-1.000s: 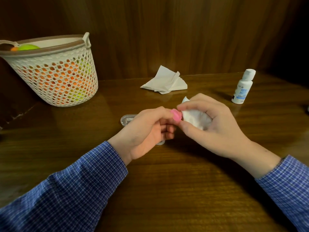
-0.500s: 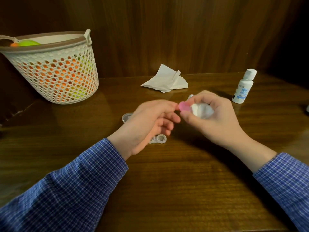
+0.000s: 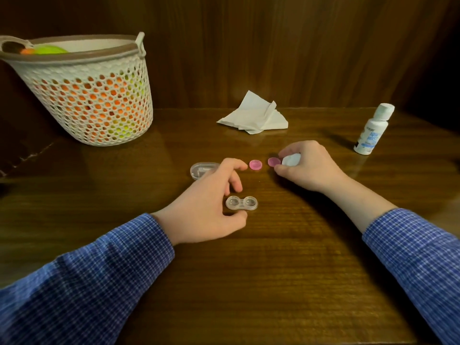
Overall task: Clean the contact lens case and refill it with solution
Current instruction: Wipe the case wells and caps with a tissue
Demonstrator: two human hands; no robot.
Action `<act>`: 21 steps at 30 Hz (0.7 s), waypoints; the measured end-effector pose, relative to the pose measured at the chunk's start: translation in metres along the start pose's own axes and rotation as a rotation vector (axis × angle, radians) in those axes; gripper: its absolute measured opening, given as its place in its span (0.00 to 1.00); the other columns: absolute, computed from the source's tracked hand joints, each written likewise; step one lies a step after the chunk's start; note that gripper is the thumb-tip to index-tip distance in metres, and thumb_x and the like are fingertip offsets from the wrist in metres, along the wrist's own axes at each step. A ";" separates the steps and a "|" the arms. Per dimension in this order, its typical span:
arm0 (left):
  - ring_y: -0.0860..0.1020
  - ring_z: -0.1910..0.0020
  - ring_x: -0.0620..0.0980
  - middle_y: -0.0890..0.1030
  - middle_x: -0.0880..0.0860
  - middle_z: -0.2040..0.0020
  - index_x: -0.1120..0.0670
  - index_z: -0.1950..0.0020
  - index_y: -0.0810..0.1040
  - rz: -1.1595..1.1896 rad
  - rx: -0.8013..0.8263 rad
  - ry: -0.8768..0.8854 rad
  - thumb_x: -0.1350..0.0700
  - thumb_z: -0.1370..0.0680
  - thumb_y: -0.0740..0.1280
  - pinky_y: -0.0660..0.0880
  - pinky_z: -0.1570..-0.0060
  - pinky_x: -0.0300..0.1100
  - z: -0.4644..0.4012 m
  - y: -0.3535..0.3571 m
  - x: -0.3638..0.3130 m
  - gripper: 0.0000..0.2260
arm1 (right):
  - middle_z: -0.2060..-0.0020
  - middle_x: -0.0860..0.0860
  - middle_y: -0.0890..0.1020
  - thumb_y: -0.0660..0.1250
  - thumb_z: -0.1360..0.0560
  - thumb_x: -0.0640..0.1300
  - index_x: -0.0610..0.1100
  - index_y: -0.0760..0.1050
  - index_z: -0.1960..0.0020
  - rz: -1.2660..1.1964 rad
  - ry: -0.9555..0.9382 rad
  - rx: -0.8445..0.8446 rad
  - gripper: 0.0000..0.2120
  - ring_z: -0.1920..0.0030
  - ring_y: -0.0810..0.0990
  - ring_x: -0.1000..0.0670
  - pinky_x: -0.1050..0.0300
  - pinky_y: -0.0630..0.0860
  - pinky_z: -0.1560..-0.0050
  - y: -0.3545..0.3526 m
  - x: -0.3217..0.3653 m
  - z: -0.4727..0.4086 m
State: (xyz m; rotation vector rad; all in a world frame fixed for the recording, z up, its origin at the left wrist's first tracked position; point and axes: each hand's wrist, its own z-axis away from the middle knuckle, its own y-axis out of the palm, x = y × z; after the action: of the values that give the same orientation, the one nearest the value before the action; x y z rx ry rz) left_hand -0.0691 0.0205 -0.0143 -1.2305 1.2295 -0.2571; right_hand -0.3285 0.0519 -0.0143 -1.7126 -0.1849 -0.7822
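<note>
Head view, left hand: rests on the wooden table, fingers loosely curled and apart, gripping nothing; the thumb tip lies just below the case, the index finger reaches toward the nearer cap.
Lens case: clear two-well base, both wells uncovered, flat on the table inside the curve of the left hand, between thumb and fingers.
Nearer pink cap: lies hollow side up just past the left index fingertip, apart from it.
Right hand: fingers closed around a wad of white tissue; thumb and forefinger also pinch a second pink cap, tilted on edge at the table surface.
Gap between caps: narrow, the two do not touch.
Clear plastic lid: behind the left hand, partly hidden by its knuckles.
Crumpled tissue: beyond both hands, near the table's back edge at the wall.
Solution bottle: upright, capped, beyond and right of the right hand, well apart.
Mesh basket: far left of the left hand, holding orange and green balls.
Open room: bare wood between the sleeves and toward the near edge.
</note>
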 end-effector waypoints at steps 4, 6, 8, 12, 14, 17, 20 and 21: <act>0.76 0.48 0.38 0.75 0.39 0.48 0.37 0.26 0.59 0.036 -0.009 -0.013 0.52 0.25 0.74 0.79 0.52 0.37 0.000 0.002 0.000 0.34 | 0.42 0.54 0.79 0.69 0.21 0.45 0.50 0.80 0.36 -0.162 -0.018 -0.107 0.13 0.43 0.78 0.53 0.61 0.74 0.50 -0.015 -0.001 0.008; 0.78 0.49 0.38 0.76 0.39 0.50 0.38 0.26 0.61 0.079 -0.032 -0.022 0.54 0.24 0.73 0.80 0.53 0.36 0.000 0.004 0.001 0.32 | 0.39 0.51 0.80 0.65 0.19 0.40 0.52 0.79 0.36 -0.313 -0.017 -0.190 0.14 0.41 0.81 0.49 0.58 0.81 0.51 -0.022 0.005 0.008; 0.78 0.49 0.38 0.76 0.38 0.49 0.38 0.26 0.61 0.086 -0.045 -0.014 0.54 0.24 0.73 0.80 0.52 0.36 0.001 0.006 0.002 0.31 | 0.39 0.48 0.82 0.66 0.20 0.36 0.51 0.75 0.36 -0.385 -0.058 -0.211 0.16 0.39 0.82 0.46 0.55 0.83 0.47 -0.025 0.015 0.001; 0.78 0.48 0.38 0.76 0.37 0.48 0.39 0.26 0.62 0.091 -0.067 0.011 0.52 0.24 0.72 0.78 0.54 0.35 0.001 0.007 0.004 0.30 | 0.48 0.45 0.84 0.68 0.23 0.34 0.50 0.64 0.34 -0.453 -0.187 -0.028 0.24 0.46 0.85 0.41 0.43 0.84 0.48 -0.012 0.047 -0.031; 0.77 0.48 0.37 0.76 0.37 0.48 0.39 0.26 0.62 0.112 -0.068 0.004 0.52 0.24 0.72 0.78 0.54 0.35 0.000 0.007 0.006 0.30 | 0.47 0.47 0.82 0.69 0.23 0.34 0.51 0.64 0.33 -0.412 -0.246 0.041 0.25 0.46 0.84 0.43 0.48 0.84 0.51 0.005 0.062 -0.052; 0.75 0.46 0.34 0.76 0.38 0.49 0.39 0.26 0.62 0.119 -0.071 0.003 0.51 0.24 0.73 0.76 0.51 0.35 -0.001 0.007 0.007 0.30 | 0.42 0.52 0.78 0.69 0.24 0.33 0.51 0.67 0.34 -0.360 -0.337 0.101 0.23 0.42 0.80 0.48 0.64 0.76 0.52 0.033 0.082 -0.082; 0.74 0.46 0.34 0.77 0.39 0.50 0.39 0.27 0.62 0.104 -0.079 0.012 0.50 0.24 0.73 0.75 0.49 0.34 -0.002 0.008 0.008 0.30 | 0.40 0.51 0.76 0.67 0.24 0.32 0.50 0.72 0.38 -0.310 -0.345 0.156 0.19 0.38 0.77 0.47 0.63 0.75 0.48 0.052 0.093 -0.107; 0.74 0.46 0.34 0.77 0.39 0.51 0.39 0.27 0.62 0.100 -0.082 0.013 0.50 0.24 0.72 0.75 0.48 0.35 -0.002 0.008 0.008 0.29 | 0.40 0.51 0.76 0.66 0.24 0.31 0.50 0.73 0.38 -0.311 -0.337 0.182 0.19 0.37 0.77 0.47 0.60 0.76 0.46 0.056 0.095 -0.114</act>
State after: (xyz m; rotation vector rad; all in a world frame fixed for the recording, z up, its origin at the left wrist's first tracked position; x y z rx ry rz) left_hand -0.0711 0.0167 -0.0253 -1.2354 1.3196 -0.1422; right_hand -0.2734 -0.0955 0.0061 -1.6515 -0.7465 -0.6706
